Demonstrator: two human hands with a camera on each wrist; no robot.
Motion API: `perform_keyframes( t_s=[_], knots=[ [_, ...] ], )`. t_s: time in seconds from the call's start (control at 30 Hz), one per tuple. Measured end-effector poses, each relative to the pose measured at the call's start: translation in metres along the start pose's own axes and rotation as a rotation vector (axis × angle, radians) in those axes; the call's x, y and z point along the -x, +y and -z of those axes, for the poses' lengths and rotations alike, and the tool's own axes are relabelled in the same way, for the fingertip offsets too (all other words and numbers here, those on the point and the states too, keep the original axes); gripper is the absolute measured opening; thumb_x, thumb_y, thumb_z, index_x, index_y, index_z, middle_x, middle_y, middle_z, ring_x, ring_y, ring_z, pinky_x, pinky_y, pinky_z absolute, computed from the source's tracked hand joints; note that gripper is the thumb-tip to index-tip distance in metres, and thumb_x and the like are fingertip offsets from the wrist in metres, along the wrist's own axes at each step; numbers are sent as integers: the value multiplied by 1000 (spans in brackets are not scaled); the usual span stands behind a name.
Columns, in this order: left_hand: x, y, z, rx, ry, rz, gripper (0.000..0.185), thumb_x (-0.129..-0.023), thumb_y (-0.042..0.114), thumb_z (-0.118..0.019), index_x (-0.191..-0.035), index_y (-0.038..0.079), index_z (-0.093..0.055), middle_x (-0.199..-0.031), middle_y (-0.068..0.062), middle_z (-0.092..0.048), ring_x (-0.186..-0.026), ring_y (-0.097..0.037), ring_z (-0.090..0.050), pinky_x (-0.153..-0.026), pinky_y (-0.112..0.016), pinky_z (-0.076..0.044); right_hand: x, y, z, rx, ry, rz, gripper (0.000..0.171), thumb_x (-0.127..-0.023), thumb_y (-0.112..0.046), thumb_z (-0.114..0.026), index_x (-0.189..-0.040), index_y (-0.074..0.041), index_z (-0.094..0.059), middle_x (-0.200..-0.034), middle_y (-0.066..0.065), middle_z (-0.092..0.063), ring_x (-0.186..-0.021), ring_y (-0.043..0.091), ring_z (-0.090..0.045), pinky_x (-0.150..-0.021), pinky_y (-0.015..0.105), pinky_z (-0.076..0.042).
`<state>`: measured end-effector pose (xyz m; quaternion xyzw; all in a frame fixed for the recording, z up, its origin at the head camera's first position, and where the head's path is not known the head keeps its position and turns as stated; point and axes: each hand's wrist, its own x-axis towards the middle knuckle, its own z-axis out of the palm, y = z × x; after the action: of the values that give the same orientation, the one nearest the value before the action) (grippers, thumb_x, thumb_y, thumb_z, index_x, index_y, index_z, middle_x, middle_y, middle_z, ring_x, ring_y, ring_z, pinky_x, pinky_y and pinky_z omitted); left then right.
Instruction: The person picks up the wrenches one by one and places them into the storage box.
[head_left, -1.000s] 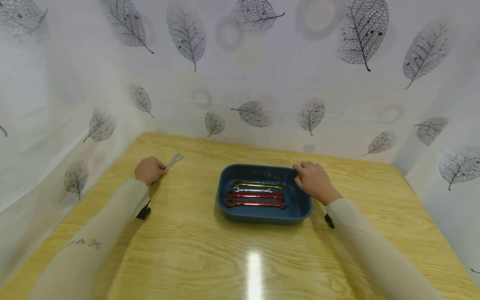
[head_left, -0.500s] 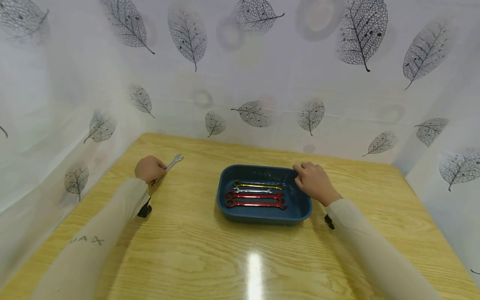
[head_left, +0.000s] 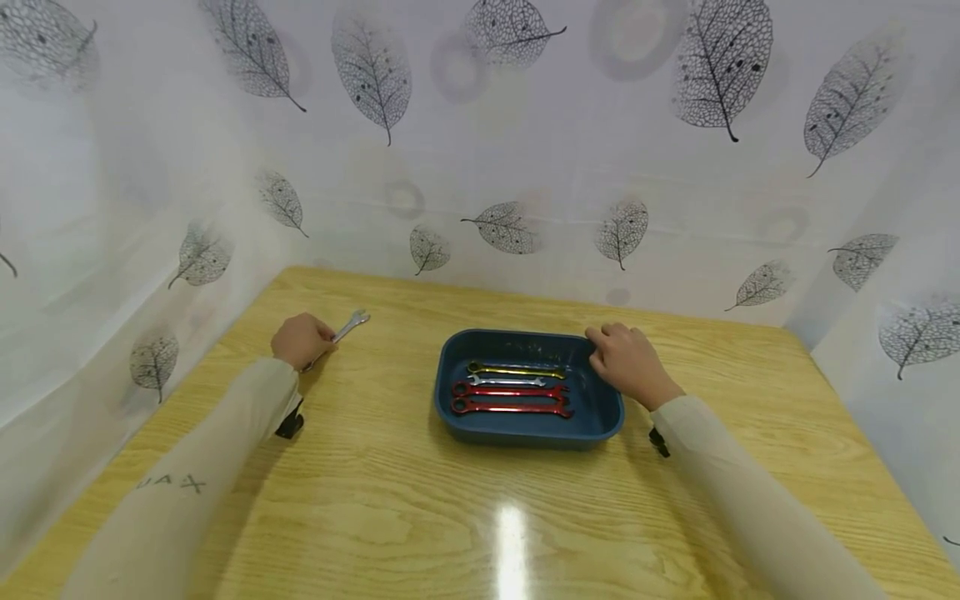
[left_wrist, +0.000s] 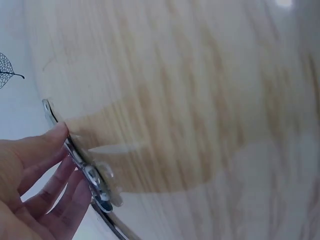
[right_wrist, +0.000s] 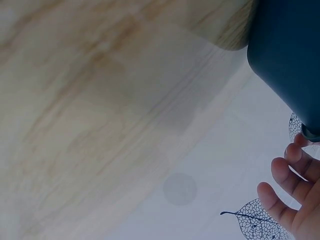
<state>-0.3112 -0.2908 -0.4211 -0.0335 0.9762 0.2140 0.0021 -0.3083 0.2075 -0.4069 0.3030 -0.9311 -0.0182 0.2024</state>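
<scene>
My left hand (head_left: 302,338) pinches a silver wrench (head_left: 351,323) between thumb and fingers, low over the left part of the table. Its open-ended jaw points away toward the back right. The left wrist view shows the thumb on the wrench's shaft (left_wrist: 75,154), one end near the fingers, and a dark curved metal strip (left_wrist: 111,223) just below. With my right hand (head_left: 628,360) I grip the far right corner of a blue plastic bin (head_left: 528,439). In the right wrist view a fingertip meets the bin's rim (right_wrist: 311,134), while other fingers spread outside.
Inside the bin lie a yellow wrench (head_left: 516,369), a small silver wrench (head_left: 506,382) and two red wrenches (head_left: 510,407), roughly parallel. The wood-grain table (head_left: 405,517) ends at a leaf-print curtain (head_left: 525,175) behind and on both sides.
The left hand and its wrench have shifted very slightly to the right. The right hand and the bin stay where they were.
</scene>
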Motion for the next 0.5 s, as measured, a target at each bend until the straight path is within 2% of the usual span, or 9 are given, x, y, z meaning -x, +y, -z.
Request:
perform_keyframes(
  t_s=[0.23, 0.3, 0.5],
  knots=[
    [-2, 3, -5, -77, 22, -27, 25, -85, 15, -66, -104, 0, -71, -101, -20, -70, -74, -29, -67, -53, -33, -49, -1, 6, -6, -21, 32, 15, 8, -84, -7, -52, -91, -5, -55, -64, 5, -42, -55, 18, -37, -53, 30, -23],
    [-3, 4, -5, -70, 21, -22, 24, -85, 14, -66, -103, -1, -71, -99, -20, -70, -74, -30, -67, -54, -33, -49, -1, 7, -7, -25, 33, 14, 6, -84, -7, -52, -90, -5, -54, -64, 4, -41, -55, 18, -37, -54, 30, -23],
    [-11, -6, -7, -52, 45, -73, 19, -81, 12, -67, -93, -1, -74, -90, -20, -72, -70, -29, -66, -59, -38, -52, -1, 6, -8, -32, 31, 12, 6, -84, -8, -53, -89, -6, -54, -63, 4, -41, -55, 18, -36, -54, 30, -22]
  ],
)
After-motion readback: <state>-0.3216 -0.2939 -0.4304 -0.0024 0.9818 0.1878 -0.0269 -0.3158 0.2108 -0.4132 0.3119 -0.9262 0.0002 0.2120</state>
